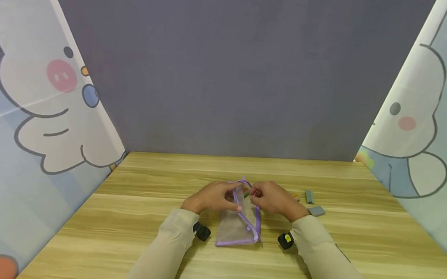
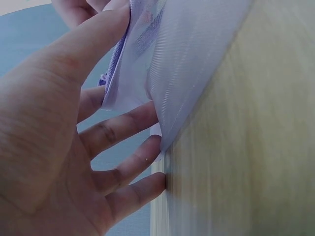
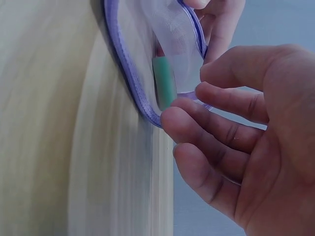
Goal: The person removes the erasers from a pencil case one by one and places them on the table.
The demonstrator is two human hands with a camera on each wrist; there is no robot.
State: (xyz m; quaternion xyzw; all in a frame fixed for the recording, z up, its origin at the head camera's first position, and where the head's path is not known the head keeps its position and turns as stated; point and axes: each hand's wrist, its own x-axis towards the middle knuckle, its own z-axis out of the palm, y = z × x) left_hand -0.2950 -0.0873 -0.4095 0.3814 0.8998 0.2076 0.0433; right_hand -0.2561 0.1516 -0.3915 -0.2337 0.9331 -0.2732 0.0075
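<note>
A sheer mesh pouch (image 1: 233, 228) with purple trim lies on the wooden table, its upper layer lifted so the mouth gapes. My left hand (image 1: 213, 196) holds the lifted zipper edge (image 2: 118, 56), thumb on one side and fingers on the other. Lower fingers of that hand rest near the pouch's mesh (image 2: 182, 64). At the other side of the mouth, my right hand (image 1: 273, 198) pinches the pouch's edge with thumb and curled fingertips. Inside the pouch, a small green block (image 3: 164, 82) shows close to the right fingertips (image 3: 178, 120).
Right of the right hand lie a grey-green block (image 1: 310, 197) and a flat grey block (image 1: 316, 211). A small orange and green piece (image 1: 296, 197) is partly hidden behind that hand. A dark grey panel (image 1: 244, 71) stands along the table's back edge.
</note>
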